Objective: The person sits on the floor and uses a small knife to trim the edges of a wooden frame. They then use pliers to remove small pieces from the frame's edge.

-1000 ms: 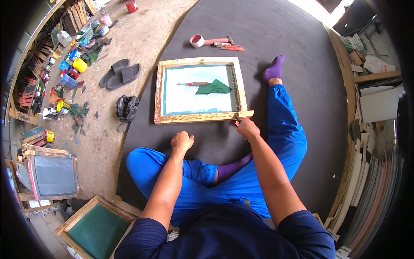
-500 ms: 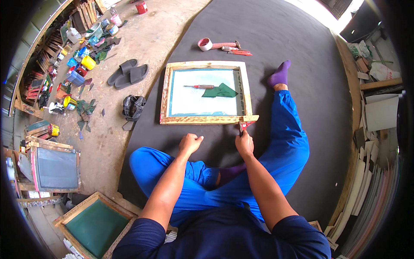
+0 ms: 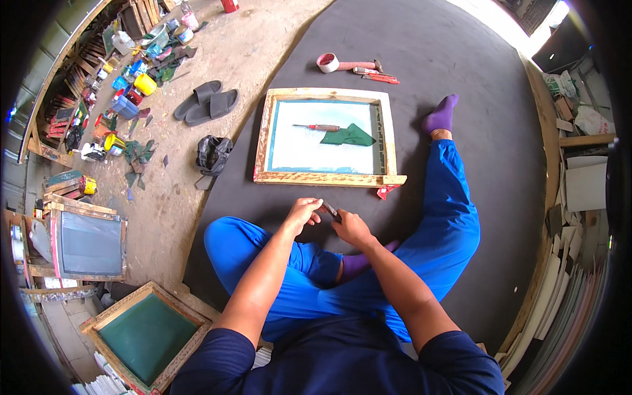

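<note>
My right hand (image 3: 353,229) is closed round a slim dark hand tool (image 3: 331,210), its exact kind unclear. Its far end points up-left and meets the thumb and curled fingers of my left hand (image 3: 304,216). Just beyond lies a wooden screen frame (image 3: 316,178) with a pale, blue-edged panel. Within it rest a screwdriver (image 3: 324,128) with a reddish-brown handle and a green scrap (image 3: 350,135). A short wood strip (image 3: 395,180) juts from the near right corner, with a small red piece (image 3: 387,191) beside it.
Past the frame lie a tape roll (image 3: 327,62), a hammer (image 3: 359,66) and red-handled tools (image 3: 382,78) on the black mat (image 3: 454,46). Sandals (image 3: 207,103) and a black bag (image 3: 214,155) are to the left. A green screen frame (image 3: 148,337) stands lower left.
My right hand has drawn the tool away from the frame's corner, toward my left hand. The small red piece stays by the corner. My left hand has turned and met the tool's end.
</note>
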Motion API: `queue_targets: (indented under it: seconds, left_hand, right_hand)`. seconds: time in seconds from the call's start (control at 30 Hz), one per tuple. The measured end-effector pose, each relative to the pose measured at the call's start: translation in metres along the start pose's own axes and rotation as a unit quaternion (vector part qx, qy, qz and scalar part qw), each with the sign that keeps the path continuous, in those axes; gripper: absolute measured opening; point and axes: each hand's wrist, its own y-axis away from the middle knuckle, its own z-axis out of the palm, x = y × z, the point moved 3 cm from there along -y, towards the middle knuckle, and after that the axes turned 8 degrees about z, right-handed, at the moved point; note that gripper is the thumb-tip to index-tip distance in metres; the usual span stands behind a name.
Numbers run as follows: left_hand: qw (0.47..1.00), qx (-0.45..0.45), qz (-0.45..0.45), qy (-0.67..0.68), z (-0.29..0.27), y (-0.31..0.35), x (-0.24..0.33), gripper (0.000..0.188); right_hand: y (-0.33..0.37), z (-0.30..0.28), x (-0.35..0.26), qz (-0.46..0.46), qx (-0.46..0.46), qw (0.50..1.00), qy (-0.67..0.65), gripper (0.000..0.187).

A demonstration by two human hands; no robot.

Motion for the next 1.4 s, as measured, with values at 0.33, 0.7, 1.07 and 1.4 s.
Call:
queue_targets:
  seconds: [0.33, 0.7, 1.07, 1.4]
  left_hand:
    - [0.993, 0.103, 0.036, -0.042, -0.007, -0.007, -0.013, 0.026]
    - [0.858, 0.188, -0.017, -0.477, -0.020, 0.006, 0.014, 0.044]
    - [0.858, 0.200, 0.010, -0.474, -0.017, 0.007, 0.012, 0.049]
    - [0.867, 0.185, 0.007, -0.464, -0.012, 0.008, 0.020, 0.048]
  right_hand:
    - [-0.013, 0.010, -0.001, 0.037, -0.144, 0.983, -0.104, 0.042]
    - [-0.020, -0.039, 0.069, 0.180, 0.031, 0.966, -0.183, 0.045]
    - [-0.025, -0.078, 0.063, 0.217, 0.013, 0.962, -0.165, 0.037]
    - [-0.038, -0.073, 0.064, 0.264, -0.015, 0.947, -0.184, 0.028]
